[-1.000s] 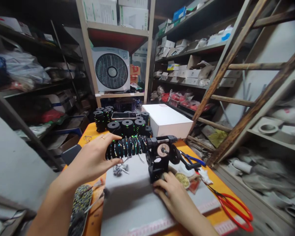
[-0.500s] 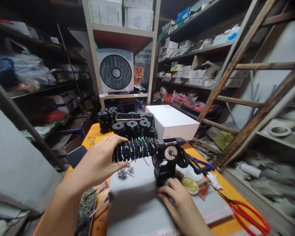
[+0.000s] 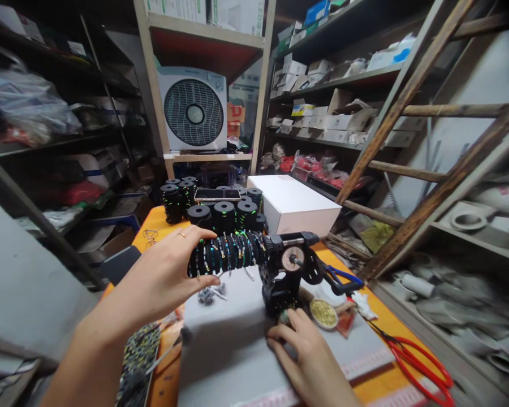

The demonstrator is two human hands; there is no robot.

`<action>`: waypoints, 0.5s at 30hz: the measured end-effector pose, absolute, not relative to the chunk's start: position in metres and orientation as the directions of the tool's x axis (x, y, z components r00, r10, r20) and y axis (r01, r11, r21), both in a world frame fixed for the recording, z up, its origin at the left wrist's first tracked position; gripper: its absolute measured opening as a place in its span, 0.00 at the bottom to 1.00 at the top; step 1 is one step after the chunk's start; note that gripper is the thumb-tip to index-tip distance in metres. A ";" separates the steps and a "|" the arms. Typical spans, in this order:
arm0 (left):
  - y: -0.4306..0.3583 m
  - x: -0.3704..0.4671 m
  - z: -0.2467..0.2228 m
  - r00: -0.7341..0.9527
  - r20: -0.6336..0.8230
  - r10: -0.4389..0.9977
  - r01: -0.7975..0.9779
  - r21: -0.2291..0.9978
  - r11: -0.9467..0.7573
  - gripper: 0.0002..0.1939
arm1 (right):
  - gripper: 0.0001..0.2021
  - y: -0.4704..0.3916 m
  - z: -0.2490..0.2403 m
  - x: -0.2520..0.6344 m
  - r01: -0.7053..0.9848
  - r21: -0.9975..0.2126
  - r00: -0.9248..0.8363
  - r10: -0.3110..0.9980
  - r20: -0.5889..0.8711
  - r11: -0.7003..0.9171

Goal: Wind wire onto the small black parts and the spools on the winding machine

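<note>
My left hand (image 3: pixel 165 263) is wrapped round the far left end of a black spool (image 3: pixel 227 252), thumb below and fingers above. Dark cords with small shiny beads and metal bits are wound along the spool. Its right end meets a black hand-cranked device (image 3: pixel 282 282) with a round disc and a crank handle (image 3: pixel 343 287) at the right. Down at the device's base, my right hand (image 3: pixel 303 347) has its fingers curled in. Something dark shows between thumb and fingers, but I cannot make out what it is.
Behind the device stand several black spools (image 3: pixel 224 216) with a phone (image 3: pixel 217 195) on top, and a white box (image 3: pixel 297 206). Right of my right hand are a dish of gold beads (image 3: pixel 323 314) and red-handled scissors (image 3: pixel 419 362). A bead tray (image 3: pixel 138 362) lies at the left.
The whole view has shifted slightly, with most things now a little further left. Both hands keep their places on the spool and at the device's base.
</note>
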State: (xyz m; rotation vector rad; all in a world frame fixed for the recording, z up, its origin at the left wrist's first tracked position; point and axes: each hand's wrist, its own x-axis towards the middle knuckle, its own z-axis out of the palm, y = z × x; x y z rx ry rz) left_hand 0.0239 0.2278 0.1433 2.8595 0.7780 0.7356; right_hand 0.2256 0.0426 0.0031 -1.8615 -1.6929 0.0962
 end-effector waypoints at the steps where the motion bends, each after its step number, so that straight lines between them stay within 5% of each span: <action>1: 0.228 0.024 0.143 0.754 0.424 0.501 0.459 0.205 -0.864 0.32 | 0.09 0.041 0.003 0.226 0.879 -0.477 0.174 0.922 0.346 0.013; 10: 0.225 0.025 0.147 0.761 0.393 0.517 0.468 0.220 -0.856 0.32 | 0.09 0.050 0.009 0.224 0.950 -0.298 0.022 0.937 0.349 0.089; 15: 0.221 0.025 0.149 0.756 0.383 0.530 0.467 0.251 -0.848 0.31 | 0.10 0.053 0.006 0.222 0.943 -0.314 -0.003 0.947 0.321 0.109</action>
